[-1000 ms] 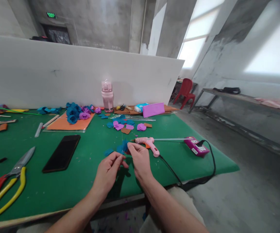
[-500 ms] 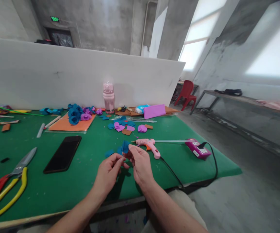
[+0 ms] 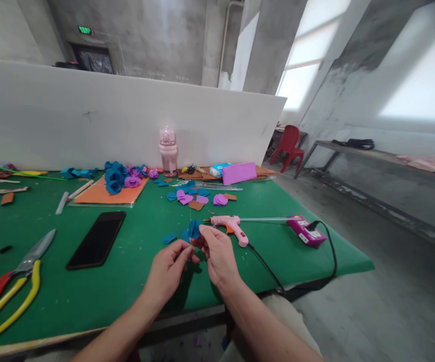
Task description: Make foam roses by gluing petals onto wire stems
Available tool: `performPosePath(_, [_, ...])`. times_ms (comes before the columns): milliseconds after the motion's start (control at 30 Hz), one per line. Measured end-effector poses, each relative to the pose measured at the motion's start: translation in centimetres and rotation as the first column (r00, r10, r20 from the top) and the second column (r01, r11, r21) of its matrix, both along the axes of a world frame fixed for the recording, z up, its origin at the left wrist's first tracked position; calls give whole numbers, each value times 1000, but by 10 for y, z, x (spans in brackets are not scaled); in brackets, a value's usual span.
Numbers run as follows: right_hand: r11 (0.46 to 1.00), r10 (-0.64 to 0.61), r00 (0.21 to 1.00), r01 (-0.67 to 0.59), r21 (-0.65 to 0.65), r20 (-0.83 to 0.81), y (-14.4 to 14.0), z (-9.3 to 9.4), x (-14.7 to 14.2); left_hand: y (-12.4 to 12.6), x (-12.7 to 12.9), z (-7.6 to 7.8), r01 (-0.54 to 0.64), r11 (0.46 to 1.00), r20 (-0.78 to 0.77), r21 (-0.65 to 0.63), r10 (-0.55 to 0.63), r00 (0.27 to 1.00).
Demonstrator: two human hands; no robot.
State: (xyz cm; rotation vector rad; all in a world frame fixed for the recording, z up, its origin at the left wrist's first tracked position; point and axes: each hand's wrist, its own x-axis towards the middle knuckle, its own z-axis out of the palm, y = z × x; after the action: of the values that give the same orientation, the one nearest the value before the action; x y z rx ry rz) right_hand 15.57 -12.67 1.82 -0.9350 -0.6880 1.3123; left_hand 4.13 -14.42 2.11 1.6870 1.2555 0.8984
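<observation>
My right hand (image 3: 220, 254) pinches a small blue paper flower (image 3: 193, 229) with curled petals, held above the green table. Close beside it, my left hand (image 3: 169, 266) has thumb and forefinger pressed together just below the flower; whatever lies between those fingertips is too small to make out. A loose blue petal (image 3: 169, 238) rests on the table beyond the left fingers. Just right of the flower lies a pink hot glue gun (image 3: 227, 221) on its side, a clear glue stick (image 3: 264, 219) coming out of its back.
Purple petals (image 3: 184, 197), blue and brown pieces lie further back, before a pink bottle (image 3: 168, 151). Finished-looking flowers (image 3: 115, 177) rest on an orange sheet (image 3: 100, 196). A phone (image 3: 97, 240) and large shears (image 3: 24, 271) lie left. The glue gun's cord runs to a purple power strip (image 3: 306, 232).
The blue flower has turned slightly in my right fingers. Both hands stay nearly in place, and the view has shifted very slightly.
</observation>
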Motion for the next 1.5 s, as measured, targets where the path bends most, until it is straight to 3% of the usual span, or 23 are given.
performPosePath(467, [999, 32, 999, -32, -14, -29, 0, -1, 1, 0, 0, -1, 20, 999, 47, -32, -19, 999])
performPosePath(767, [997, 69, 995, -70, -10, -67, -3, 2, 1, 1, 1, -4, 27, 992, 195, -120, -3, 981])
performPosePath(1133, [994, 107, 989, -110, -24, -104, -4, 4, 1, 0, 2, -1, 7, 991, 228, -135, 24, 973])
performPosePath(1367, [964, 264, 960, -264, 8, -95, -7, 1, 0, 0, 3, -2, -24, 993, 282, -112, 55, 958])
performPosePath(1500, [974, 227, 971, -228, -12, -72, -5, -4, -1, 3, 1, -7, 3, 990, 278, -140, 36, 960])
